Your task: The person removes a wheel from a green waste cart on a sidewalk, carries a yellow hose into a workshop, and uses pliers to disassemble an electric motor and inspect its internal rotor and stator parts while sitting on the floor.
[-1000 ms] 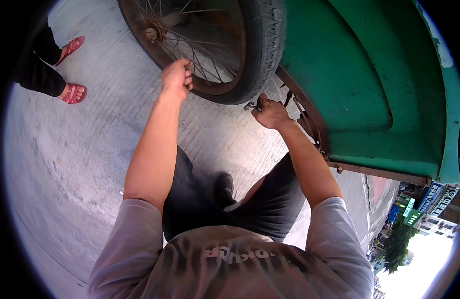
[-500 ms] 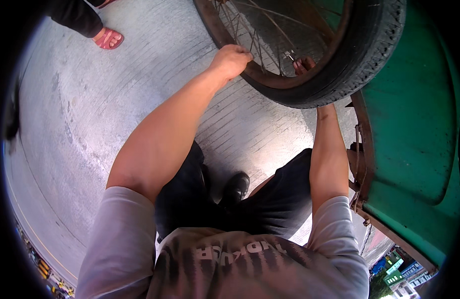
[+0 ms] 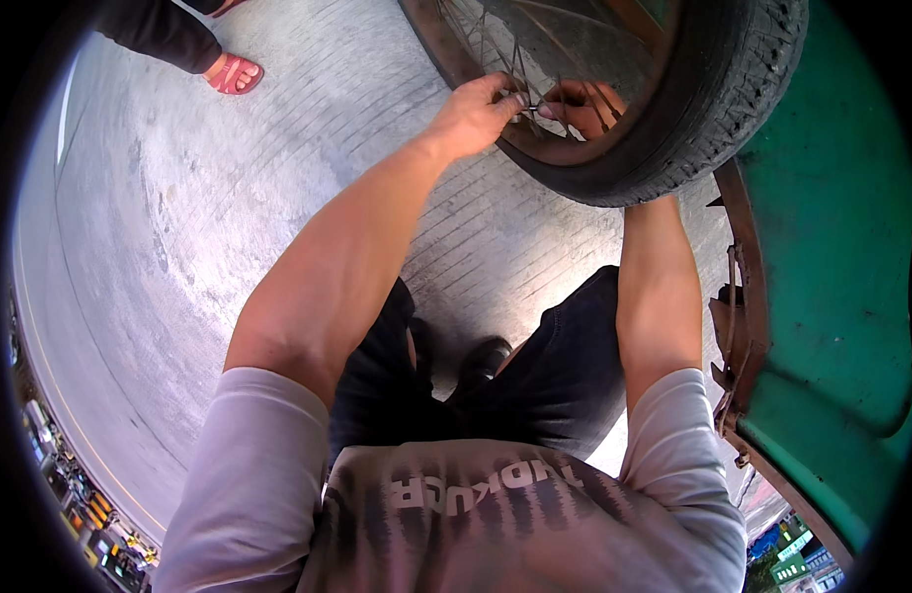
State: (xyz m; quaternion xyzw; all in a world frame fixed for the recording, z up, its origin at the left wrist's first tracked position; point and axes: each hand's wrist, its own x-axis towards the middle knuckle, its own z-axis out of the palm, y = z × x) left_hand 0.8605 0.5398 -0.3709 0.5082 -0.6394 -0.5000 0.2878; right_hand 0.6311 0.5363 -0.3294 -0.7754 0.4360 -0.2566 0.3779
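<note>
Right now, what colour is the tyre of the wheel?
The tyre is black, as the head view shows best.

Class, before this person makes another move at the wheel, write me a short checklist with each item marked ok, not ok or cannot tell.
1. Right grip has the small metal piece: ok, pinched at the fingertips.
2. Left grip close to that piece: ok, fingertips at its other end; whether they hold it, cannot tell.
3. Right wrist in plain sight: not ok, the tire hides it.
4. Wheel firmly supported: cannot tell, its upper part is out of frame.
5. Bystander's red sandal apart from both hands: ok, off to the left.
</note>
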